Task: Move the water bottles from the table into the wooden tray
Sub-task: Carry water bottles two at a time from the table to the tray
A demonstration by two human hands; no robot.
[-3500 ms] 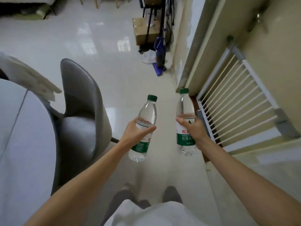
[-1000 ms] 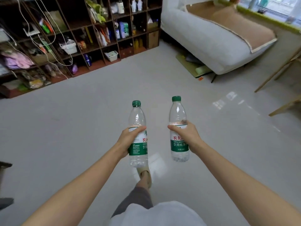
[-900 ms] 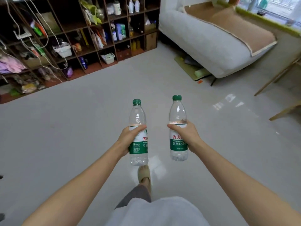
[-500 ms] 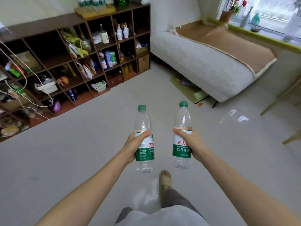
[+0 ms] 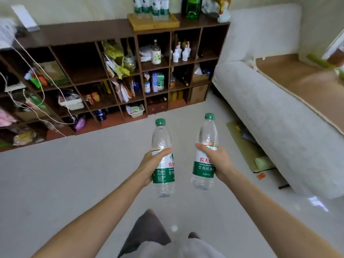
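Two clear plastic water bottles with green caps and green-and-white labels are in the air, upright, well apart from their goal: the left bottle point(image 5: 163, 159) is grasped round its label by the left hand point(image 5: 153, 165), and the right bottle point(image 5: 204, 153) by the right hand point(image 5: 214, 161), each grip wrapped round the waist with the thumb across the front. The shallow light wooden tray point(image 5: 153, 22) sits far ahead on top of the dark brown cubby shelf point(image 5: 119, 71), and several similar bottles point(image 5: 150, 6) already stand in it, crowding its back half.

The likely step is the walk over the pale floor point(image 5: 74, 174) toward that shelf. The risks, as I judge them: setting a bottle down among those standing ones could knock them over like skittles; the thin, clear walls may flex under a tight squeeze or slip under a loose one; with both hands full, nothing is free to steady the tray. The white sofa point(image 5: 279, 118) lies to the right, beside the path
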